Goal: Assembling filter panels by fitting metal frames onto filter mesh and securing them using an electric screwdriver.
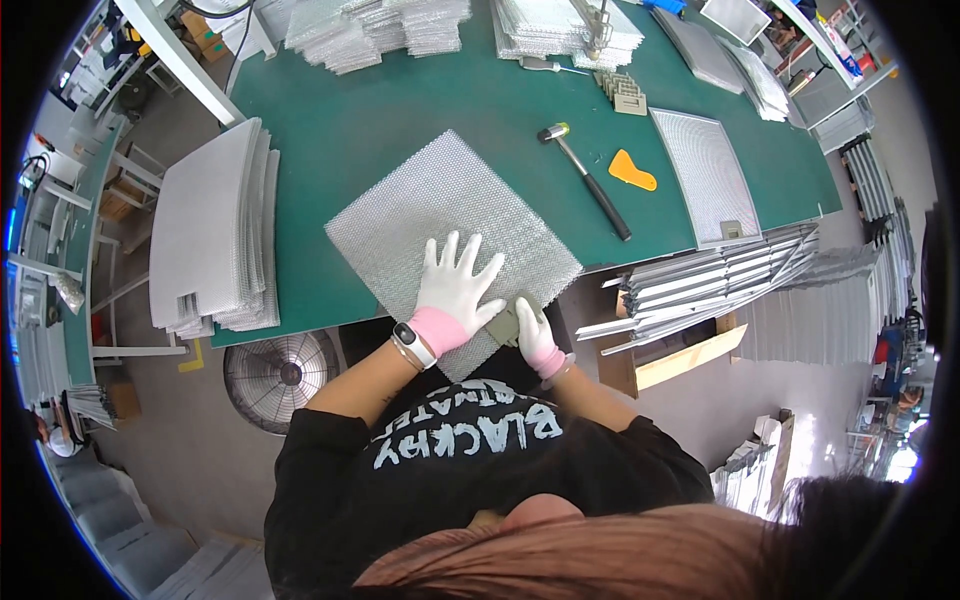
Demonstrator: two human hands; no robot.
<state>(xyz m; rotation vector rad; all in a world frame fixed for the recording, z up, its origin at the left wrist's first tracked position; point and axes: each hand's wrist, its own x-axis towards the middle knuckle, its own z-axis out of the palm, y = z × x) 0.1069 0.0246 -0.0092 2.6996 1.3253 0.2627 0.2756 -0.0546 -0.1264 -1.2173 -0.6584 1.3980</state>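
Note:
A silvery metal mesh sheet (440, 190) lies turned cornerwise on the green table, its near corner jutting past the edge toward my body. Gloved in white with a pink cuff, my left hand (455, 285) rests flat on the mesh, fingers spread. At the sheet's near right side, my right hand (534, 332), gloved likewise, grips a small grey-green flat piece (503, 324) between thumb and fingers. This piece sits against the mesh edge; whether it is around the edge or only on top I cannot tell.
On the green table (330, 110) lie a hammer (592, 185), an orange scraper (632, 170), a framed mesh panel (708, 175), grey-green brackets (622, 93) and a screwdriver (540, 64). Mesh stacks stand left (210, 225) and far (375, 30). Metal strips (700, 285) jut out at right; a fan (282, 378) stands below.

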